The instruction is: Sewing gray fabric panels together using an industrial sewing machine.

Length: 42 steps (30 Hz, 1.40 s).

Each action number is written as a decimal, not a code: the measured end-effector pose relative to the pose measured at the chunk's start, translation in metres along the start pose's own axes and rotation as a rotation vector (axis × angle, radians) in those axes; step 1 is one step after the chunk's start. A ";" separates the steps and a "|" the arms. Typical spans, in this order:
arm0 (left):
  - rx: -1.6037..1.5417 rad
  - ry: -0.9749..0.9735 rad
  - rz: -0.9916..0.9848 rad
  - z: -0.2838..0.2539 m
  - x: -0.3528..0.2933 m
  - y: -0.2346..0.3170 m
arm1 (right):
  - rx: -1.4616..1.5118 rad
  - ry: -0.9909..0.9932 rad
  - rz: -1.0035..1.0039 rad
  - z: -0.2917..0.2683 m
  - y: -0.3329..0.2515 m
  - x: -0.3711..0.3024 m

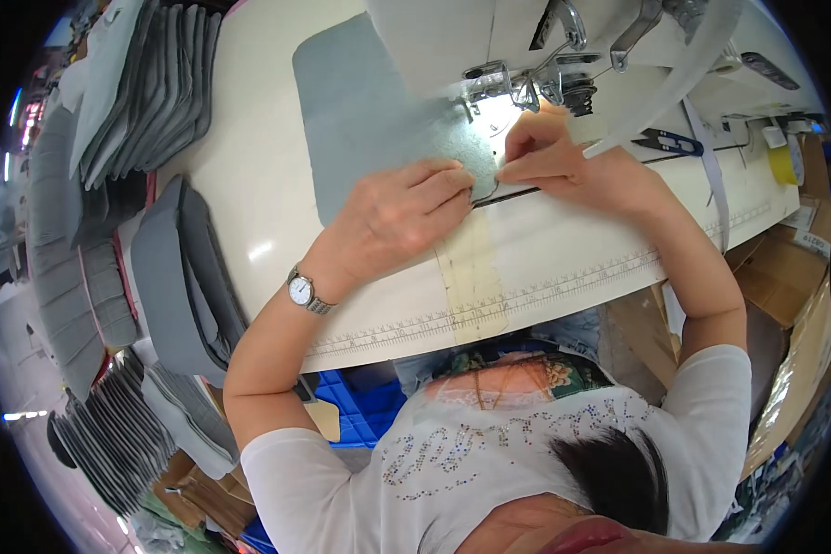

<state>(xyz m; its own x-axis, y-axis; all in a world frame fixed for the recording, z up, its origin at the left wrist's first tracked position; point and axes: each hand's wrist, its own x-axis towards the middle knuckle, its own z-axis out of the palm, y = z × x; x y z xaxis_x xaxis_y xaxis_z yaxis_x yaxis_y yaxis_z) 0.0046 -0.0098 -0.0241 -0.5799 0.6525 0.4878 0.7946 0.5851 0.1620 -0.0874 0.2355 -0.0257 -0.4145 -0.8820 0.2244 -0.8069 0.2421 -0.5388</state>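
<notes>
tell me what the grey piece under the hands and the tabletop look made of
Grey piece: looks like soft matte fabric or felt; lies flat, no shine. Tabletop: smooth cream laminate or painted board, probably; it shows a glossy light reflection.

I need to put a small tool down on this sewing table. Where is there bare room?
Bare cream table lies between the grey fabric piece and the stacked grey pieces, also along the ruled front edge. It is crowded at the sewing machine needle, where the left hand and right hand press the fabric.
</notes>
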 end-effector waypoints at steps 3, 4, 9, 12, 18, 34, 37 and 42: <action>-0.007 -0.009 -0.037 -0.003 0.001 0.002 | -0.031 0.016 -0.048 0.000 0.000 -0.003; -0.017 -0.016 -0.044 -0.005 0.001 0.002 | -0.053 0.024 -0.076 0.001 0.000 -0.002; -0.025 -0.181 -0.093 -0.016 0.009 0.005 | -0.188 0.009 -0.074 -0.006 -0.011 -0.001; -0.028 -0.218 -0.051 -0.019 0.015 0.003 | -0.299 -0.017 -0.116 -0.004 -0.010 -0.006; -0.082 -0.186 -0.075 -0.018 0.012 0.001 | -0.397 0.012 -0.186 -0.002 -0.009 -0.006; -0.055 -0.147 -0.142 -0.016 0.026 -0.030 | -0.418 0.298 0.048 0.019 0.004 0.000; -0.017 -0.098 -0.151 -0.012 0.025 -0.035 | -0.501 0.312 -0.073 0.015 0.009 0.006; 0.109 -0.150 -0.243 -0.010 0.027 -0.022 | -0.471 0.344 -0.028 0.021 0.011 0.005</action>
<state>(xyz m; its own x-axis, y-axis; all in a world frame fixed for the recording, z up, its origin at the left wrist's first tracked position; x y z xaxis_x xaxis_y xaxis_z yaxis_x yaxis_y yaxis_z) -0.0269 -0.0099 -0.0062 -0.7773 0.5463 0.3121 0.6101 0.7757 0.1616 -0.0895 0.2255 -0.0481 -0.4395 -0.7274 0.5270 -0.8871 0.4435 -0.1277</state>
